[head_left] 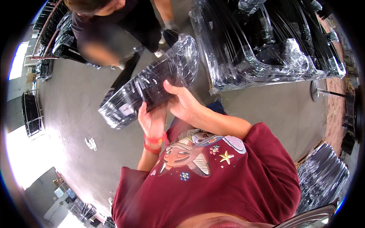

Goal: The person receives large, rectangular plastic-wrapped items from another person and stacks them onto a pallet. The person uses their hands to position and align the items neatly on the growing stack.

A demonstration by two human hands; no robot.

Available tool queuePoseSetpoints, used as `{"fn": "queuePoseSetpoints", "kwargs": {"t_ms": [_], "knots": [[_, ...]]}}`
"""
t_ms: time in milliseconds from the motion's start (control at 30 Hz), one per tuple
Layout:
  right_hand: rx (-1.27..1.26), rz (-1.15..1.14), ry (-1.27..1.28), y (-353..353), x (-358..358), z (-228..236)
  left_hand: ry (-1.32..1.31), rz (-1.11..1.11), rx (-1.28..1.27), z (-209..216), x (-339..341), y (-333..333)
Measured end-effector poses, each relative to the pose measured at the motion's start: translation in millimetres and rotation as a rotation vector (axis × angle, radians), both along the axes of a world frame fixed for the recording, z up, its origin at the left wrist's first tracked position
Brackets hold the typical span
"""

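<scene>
A long bundle of black parts in clear plastic wrap (152, 81) is held up in front of me, tilted with its right end farther away. My left hand (153, 119) grips its near edge, thumb on top and fingers underneath. Just to the right, my right hand (179, 99) holds the same edge, its thumb over the wrap. A pale label (126, 110) shows near the bundle's left end. What exactly the black parts are, I cannot tell through the glossy wrap.
A co-worker in dark clothes (133, 22) bends beyond the bundle. A large stack of wrapped black frames (247, 68) stands at the far right, another wrapped stack (323, 178) at the near right. Racks (32, 114) line the left. White scrap (90, 144) lies on the grey floor.
</scene>
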State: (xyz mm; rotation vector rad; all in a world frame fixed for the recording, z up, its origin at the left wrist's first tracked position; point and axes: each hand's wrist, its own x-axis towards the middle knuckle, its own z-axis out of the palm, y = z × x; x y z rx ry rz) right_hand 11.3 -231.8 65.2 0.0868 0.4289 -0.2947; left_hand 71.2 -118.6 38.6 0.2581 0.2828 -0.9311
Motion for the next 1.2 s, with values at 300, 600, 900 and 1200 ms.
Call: {"fn": "queuePoseSetpoints", "kwargs": {"t_ms": [300, 600, 900, 1200], "knots": [[-0.212, 0.046, -0.149, -33, -79, 73, -0.217, -0.019, -0.133, 69, -77, -24], [-0.297, 0.133, -0.202, -63, -170, 89, -0.105, 0.078, -0.271, 65, -173, -52], [-0.275, 0.033, -0.256, -104, -224, 108, -0.397, -0.018, -0.286, 91, -206, -97], [-0.353, -0.212, -0.186, -155, -266, 113, -0.379, -0.27, -0.265, 97, -226, -169]]}}
